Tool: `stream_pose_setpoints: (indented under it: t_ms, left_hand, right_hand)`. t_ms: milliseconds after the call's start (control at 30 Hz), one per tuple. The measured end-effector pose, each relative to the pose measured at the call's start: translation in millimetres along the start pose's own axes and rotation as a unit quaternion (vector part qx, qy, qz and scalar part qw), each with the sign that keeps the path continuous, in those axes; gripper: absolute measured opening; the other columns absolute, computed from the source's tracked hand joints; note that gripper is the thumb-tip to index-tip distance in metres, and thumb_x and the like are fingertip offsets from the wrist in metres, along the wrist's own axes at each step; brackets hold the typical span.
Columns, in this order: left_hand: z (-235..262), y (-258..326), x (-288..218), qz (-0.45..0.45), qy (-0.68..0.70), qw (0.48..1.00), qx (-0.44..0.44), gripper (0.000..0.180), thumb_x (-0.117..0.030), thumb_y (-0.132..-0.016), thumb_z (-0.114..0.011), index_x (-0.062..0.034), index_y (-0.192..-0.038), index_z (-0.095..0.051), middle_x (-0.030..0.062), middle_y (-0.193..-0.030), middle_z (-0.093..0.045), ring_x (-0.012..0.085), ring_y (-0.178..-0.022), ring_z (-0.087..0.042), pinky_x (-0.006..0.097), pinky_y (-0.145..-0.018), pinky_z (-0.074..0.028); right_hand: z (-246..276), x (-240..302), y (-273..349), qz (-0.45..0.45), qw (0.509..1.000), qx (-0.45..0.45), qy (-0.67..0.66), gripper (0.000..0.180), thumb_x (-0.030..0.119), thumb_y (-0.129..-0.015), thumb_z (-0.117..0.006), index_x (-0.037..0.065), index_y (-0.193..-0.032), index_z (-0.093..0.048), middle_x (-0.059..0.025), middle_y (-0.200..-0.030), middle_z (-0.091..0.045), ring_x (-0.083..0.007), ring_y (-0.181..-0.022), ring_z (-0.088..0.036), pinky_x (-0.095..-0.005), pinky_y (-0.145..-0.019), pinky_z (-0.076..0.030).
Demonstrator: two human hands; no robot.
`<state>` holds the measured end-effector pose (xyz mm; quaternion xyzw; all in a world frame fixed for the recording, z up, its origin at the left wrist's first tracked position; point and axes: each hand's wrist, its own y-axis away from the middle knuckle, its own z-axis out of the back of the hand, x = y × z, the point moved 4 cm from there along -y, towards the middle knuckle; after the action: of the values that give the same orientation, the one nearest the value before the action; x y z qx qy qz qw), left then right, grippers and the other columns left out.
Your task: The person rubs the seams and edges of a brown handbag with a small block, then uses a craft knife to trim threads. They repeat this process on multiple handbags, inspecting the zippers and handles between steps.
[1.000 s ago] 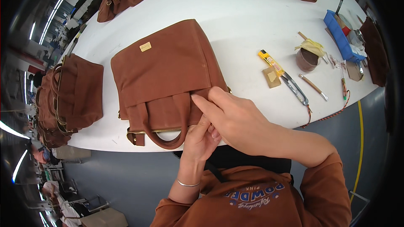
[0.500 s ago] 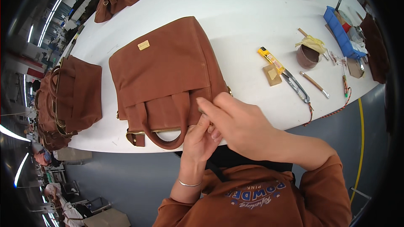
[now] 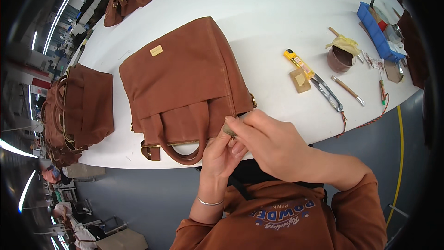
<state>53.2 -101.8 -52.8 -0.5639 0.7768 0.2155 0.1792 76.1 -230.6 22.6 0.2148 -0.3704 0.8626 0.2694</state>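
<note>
The bag (image 3: 178, 71) is brown (its plate (image 3: 156, 51) gold), the table (image 3: 268, 23) white, tray (image 3: 372, 28) blue.

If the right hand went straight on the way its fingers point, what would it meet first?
Probably the large brown bag, near its lower right part; the right hand points leftward at it. Depth is unclear: the left hand lies close below that line and might be brushed first.

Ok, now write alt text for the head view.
A person's left hand and right hand meet at the near right corner of a brown bag lying on a white table, the right pinching a small greyish piece. More brown bags stand at left; metal snips, a cup and a blue tray are at right.
</note>
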Motion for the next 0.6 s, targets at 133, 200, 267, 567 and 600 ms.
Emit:
stream_pose_setpoints:
  t_ms: [133,200,267,567,600]
  left_hand:
    - [11,3,0,-0.037,-0.037,0.991,-0.122,0.028,-0.027,-0.104,-0.043,-0.0034,-0.109,-0.056,0.0007,-0.079,-0.053,0.0104,-0.071,-0.052,0.023,-0.061,-0.043]
    - [12,2,0,-0.040,-0.010,0.996,-0.084,0.026,-0.020,-0.102,-0.044,-0.0042,-0.120,-0.052,0.0034,-0.092,-0.058,0.0123,-0.080,-0.059,0.023,-0.063,-0.049]
    - [6,1,-3,-0.027,0.020,0.999,-0.033,0.024,-0.022,-0.103,-0.042,-0.0049,-0.117,-0.051,0.0021,-0.089,-0.055,0.0113,-0.077,-0.055,0.023,-0.061,-0.046]
    - [-4,-5,-3,0.013,0.052,0.999,0.012,0.032,-0.035,-0.107,-0.035,-0.0076,-0.098,-0.049,-0.0037,-0.070,-0.037,0.0067,-0.060,-0.037,0.021,-0.053,-0.033]
    - [-2,-4,-2,0.010,0.060,0.998,0.025,0.032,-0.034,-0.107,-0.036,-0.0069,-0.100,-0.050,-0.0038,-0.070,-0.037,0.0066,-0.061,-0.038,0.021,-0.053,-0.033]
  right_hand:
    - [-20,5,-24,0.020,0.996,-0.070,0.049,0.040,0.004,-0.080,-0.063,-0.008,-0.118,-0.057,-0.0101,-0.094,-0.052,-0.0201,-0.075,-0.060,-0.0282,-0.060,-0.052]
    - [-23,-2,-37,0.008,0.995,-0.103,0.007,0.029,0.002,-0.088,-0.060,-0.005,-0.116,-0.063,-0.0109,-0.093,-0.058,-0.0185,-0.073,-0.059,-0.0276,-0.058,-0.049]
    - [-4,-14,-43,-0.037,0.981,-0.158,-0.104,0.026,0.000,-0.089,-0.060,-0.004,-0.114,-0.064,-0.0104,-0.091,-0.059,-0.0171,-0.072,-0.058,-0.0264,-0.058,-0.047]
    - [13,-9,-9,-0.099,0.980,-0.101,-0.139,0.026,-0.001,-0.089,-0.061,-0.001,-0.115,-0.065,-0.0108,-0.088,-0.059,-0.0185,-0.070,-0.059,-0.0274,-0.060,-0.047]
    - [11,-7,-8,-0.081,0.987,-0.073,-0.118,0.027,0.004,-0.090,-0.061,-0.004,-0.115,-0.060,-0.0106,-0.092,-0.055,-0.0231,-0.073,-0.061,-0.0316,-0.061,-0.052]
